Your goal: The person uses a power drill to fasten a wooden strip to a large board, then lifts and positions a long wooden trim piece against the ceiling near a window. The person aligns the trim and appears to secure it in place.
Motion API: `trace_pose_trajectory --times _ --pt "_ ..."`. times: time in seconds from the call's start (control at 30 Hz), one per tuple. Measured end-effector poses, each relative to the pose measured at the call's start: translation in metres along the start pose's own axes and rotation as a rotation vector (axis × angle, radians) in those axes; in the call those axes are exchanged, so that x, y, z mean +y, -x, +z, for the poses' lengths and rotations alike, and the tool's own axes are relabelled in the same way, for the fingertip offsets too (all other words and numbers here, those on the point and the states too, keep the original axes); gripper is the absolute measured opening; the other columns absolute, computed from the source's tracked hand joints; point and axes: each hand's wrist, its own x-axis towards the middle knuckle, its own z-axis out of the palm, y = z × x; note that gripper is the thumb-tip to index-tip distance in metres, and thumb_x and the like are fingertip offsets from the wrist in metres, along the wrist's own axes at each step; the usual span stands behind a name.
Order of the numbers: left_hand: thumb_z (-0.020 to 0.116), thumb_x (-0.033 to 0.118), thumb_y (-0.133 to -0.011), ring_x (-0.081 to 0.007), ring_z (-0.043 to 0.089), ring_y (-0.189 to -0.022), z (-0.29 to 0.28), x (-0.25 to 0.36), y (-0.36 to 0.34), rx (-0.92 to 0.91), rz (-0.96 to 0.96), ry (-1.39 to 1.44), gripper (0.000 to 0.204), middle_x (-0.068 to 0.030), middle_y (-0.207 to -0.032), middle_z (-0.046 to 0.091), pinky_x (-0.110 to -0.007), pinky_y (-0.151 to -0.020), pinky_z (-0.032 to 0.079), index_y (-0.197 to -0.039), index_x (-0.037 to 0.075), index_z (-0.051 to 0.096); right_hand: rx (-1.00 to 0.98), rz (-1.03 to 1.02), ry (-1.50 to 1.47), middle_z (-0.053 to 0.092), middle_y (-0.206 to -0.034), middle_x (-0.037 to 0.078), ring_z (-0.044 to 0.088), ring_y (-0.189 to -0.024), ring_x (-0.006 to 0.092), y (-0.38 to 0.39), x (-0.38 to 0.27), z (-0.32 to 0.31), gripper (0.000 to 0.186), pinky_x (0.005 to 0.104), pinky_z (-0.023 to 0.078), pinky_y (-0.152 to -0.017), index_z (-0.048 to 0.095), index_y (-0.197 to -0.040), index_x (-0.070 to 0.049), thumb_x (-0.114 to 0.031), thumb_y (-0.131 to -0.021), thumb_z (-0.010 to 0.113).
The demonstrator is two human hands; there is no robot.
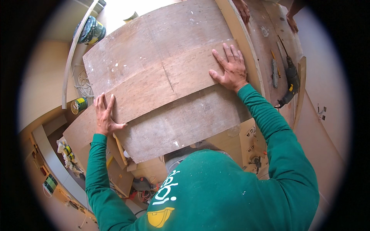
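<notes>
A long, thin plywood strip [150, 92] lies across a worn, paint-flecked wooden board [181, 119], slanting up to the right. My right hand [231, 71] rests flat on the strip's right end, its fingers spread and pointing away from me. At the left end, my left hand [104, 117] presses with outstretched fingers, the thumb apart along the near edge. Between my hands a dark line [169, 80] crosses the strip. Beside my right hand a long board [243, 38] stands on edge; where the hand meets it, I cannot tell whether they touch.
Beyond the long board, a drill [291, 81], a utility knife [274, 73] and a pencil [273, 54] lie on the right-hand surface. Another person's hands [243, 9] rest at the top right. A bucket [92, 31] and a small can [79, 105] stand at left.
</notes>
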Motion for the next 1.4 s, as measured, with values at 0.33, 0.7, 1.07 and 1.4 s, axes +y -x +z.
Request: trace_pose_trajectory --times 0.33,0.7,1.07,1.4 --pt "0.081 0.079 -0.051 -0.0512 0.019 -0.152 -0.001 0.0 -0.001 -0.009 0.007 -0.006 0.134 -0.0294 -0.164 0.024 -0.065 -0.125 0.012 -0.161 0.014 0.04 0.0 0.001 0.023 0.034 -0.166 0.019 0.03 -0.152 0.0423 0.0 0.002 0.003 0.077 0.0569 0.017 -0.126 0.047 -0.157 -0.033 -0.067 -0.089 0.058" --pt "0.088 0.067 -0.047 -0.0501 0.018 -0.152 -0.006 0.004 -0.002 -0.029 -0.031 0.018 0.134 -0.0282 -0.163 0.023 -0.064 -0.126 0.012 -0.161 0.017 0.04 0.02 -0.005 0.04 0.035 -0.165 0.019 0.031 -0.152 0.0418 -0.002 0.003 0.003 0.077 0.0568 0.017 -0.126 0.048 -0.156 -0.033 -0.068 -0.089 0.058" --pt "0.088 0.067 -0.047 -0.0491 0.02 -0.152 -0.003 0.001 -0.001 0.018 -0.015 -0.001 0.134 -0.0272 -0.163 0.025 -0.063 -0.126 0.012 -0.162 0.02 0.039 0.036 0.001 0.032 0.035 -0.165 0.018 0.03 -0.153 0.0411 -0.004 0.002 0.002 0.076 0.0558 0.017 -0.126 0.05 -0.155 -0.032 -0.069 -0.089 0.057" --pt "0.093 0.055 -0.044 -0.0483 0.021 -0.152 -0.014 0.01 -0.006 -0.021 -0.037 -0.009 0.135 -0.0266 -0.162 0.026 -0.062 -0.127 0.014 -0.162 0.021 0.038 0.042 0.001 0.078 0.032 -0.167 0.017 0.026 -0.155 0.04 -0.027 0.01 0.01 0.078 0.0548 0.015 -0.128 0.045 -0.158 -0.032 -0.072 -0.092 0.052"
